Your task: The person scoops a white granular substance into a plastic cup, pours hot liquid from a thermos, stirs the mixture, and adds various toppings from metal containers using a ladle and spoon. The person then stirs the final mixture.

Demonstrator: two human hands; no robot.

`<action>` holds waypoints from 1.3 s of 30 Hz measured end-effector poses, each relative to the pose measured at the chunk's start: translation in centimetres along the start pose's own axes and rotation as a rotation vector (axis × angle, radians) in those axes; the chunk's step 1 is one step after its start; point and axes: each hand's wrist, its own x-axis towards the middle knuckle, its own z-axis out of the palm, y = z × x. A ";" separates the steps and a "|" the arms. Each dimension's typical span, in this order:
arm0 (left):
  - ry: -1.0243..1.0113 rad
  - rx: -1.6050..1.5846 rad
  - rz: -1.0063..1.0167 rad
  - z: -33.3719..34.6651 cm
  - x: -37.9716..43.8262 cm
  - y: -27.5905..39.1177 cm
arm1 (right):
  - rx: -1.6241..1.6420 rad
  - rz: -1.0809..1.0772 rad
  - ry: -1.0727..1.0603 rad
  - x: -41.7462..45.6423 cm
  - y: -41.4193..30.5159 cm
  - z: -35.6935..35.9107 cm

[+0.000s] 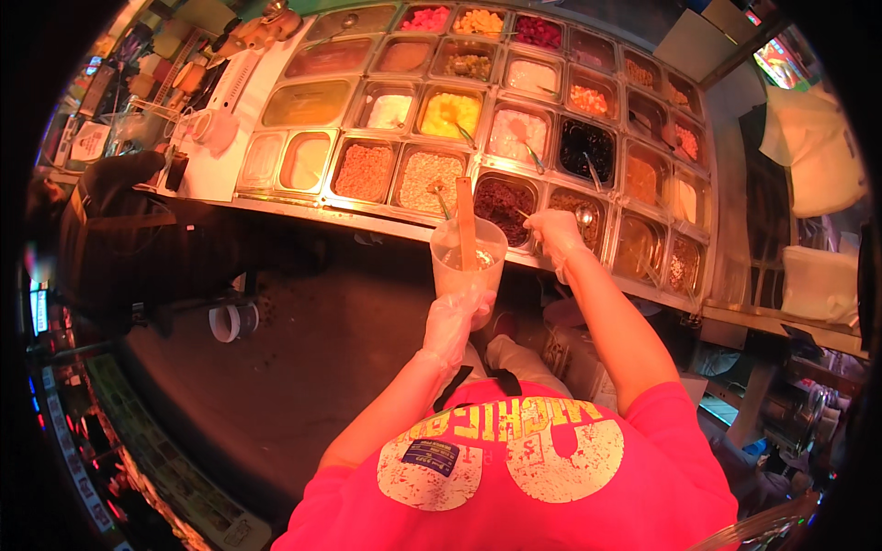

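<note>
My left hand point(451, 324), in a clear plastic glove, grips a tall translucent plastic cup point(446, 279) in front of the counter's edge. A flat wooden stick point(466, 231) stands up out of the cup, and something clear and shiny lies inside it. My right hand point(557, 233), also gloved, pinches the end of a thin utensil handle point(521, 213) at a metal pan of dark reddish-brown beans point(501, 200). The utensil's far end cannot be made out among the beans. Right beside that hand is a pan with a metal spoon point(584, 216) in it.
Rows of metal topping pans fill the counter, among them chopped nuts point(428, 180), black jelly point(586, 148) and a yellow topping point(449, 113). A white bucket point(234, 322) lies on the floor at left. At far left is a dark-clothed person point(117, 234); a cardboard box point(575, 355) sits under the counter.
</note>
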 end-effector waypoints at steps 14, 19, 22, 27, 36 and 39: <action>0.029 -0.060 0.051 1.1 -0.8 -0.2 | -0.714 -1.151 0.151 -10.5 -2.8 -1.3; 0.053 -0.024 0.069 1.5 -1.1 0.0 | -1.025 -0.664 0.230 -0.5 -1.9 0.2; 0.083 -0.021 0.092 1.5 -1.1 -0.2 | -1.065 -0.551 0.162 3.8 0.7 2.2; 0.115 -0.021 0.070 1.6 -1.4 -0.2 | -0.584 0.029 -0.094 5.6 2.1 3.5; 0.078 -0.028 0.081 1.3 -0.7 -0.6 | 0.032 0.051 0.018 2.8 1.1 1.0; 0.105 0.004 0.060 1.6 -0.7 -0.2 | 0.083 0.068 -0.004 1.7 0.2 0.4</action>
